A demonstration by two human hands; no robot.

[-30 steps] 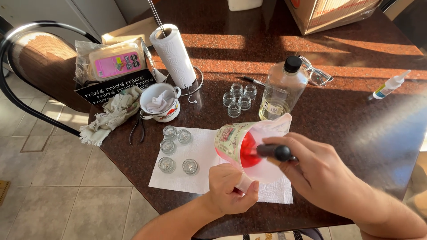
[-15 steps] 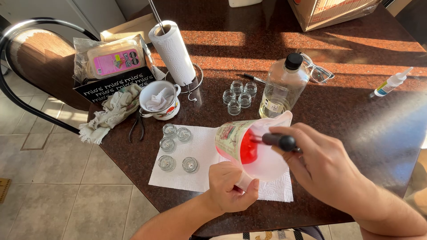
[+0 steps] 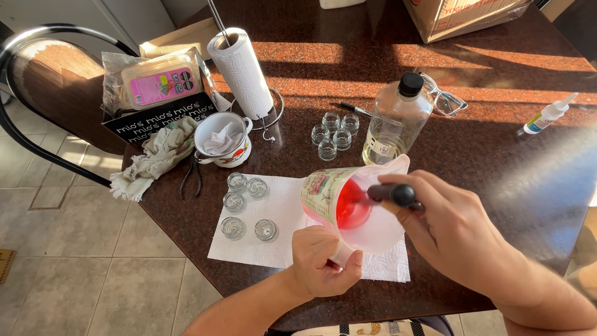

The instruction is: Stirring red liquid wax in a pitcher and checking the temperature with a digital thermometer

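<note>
My left hand (image 3: pixel 323 264) grips the handle of a tilted plastic measuring jug (image 3: pixel 373 230) that holds red liquid (image 3: pixel 352 208). It rests over a white paper towel sheet (image 3: pixel 283 214) on the dark table. My right hand (image 3: pixel 451 233) holds a black-handled stirring tool (image 3: pixel 393 193) whose tip sits in the red liquid. Several small empty glass cups (image 3: pixel 245 205) stand on the paper towel, left of the jug.
A clear bottle with a black cap (image 3: pixel 396 121), more small glass cups (image 3: pixel 334 135), a pen and glasses (image 3: pixel 443 99) lie behind the jug. A paper towel roll (image 3: pixel 242 71), enamel mug (image 3: pixel 222 142), cloth, pliers and packages sit at left. A dropper bottle (image 3: pixel 547 116) lies far right.
The black-handled tool has shifted slightly inside the jug and the red liquid has moved around. My left hand has kept its hold on the handle.
</note>
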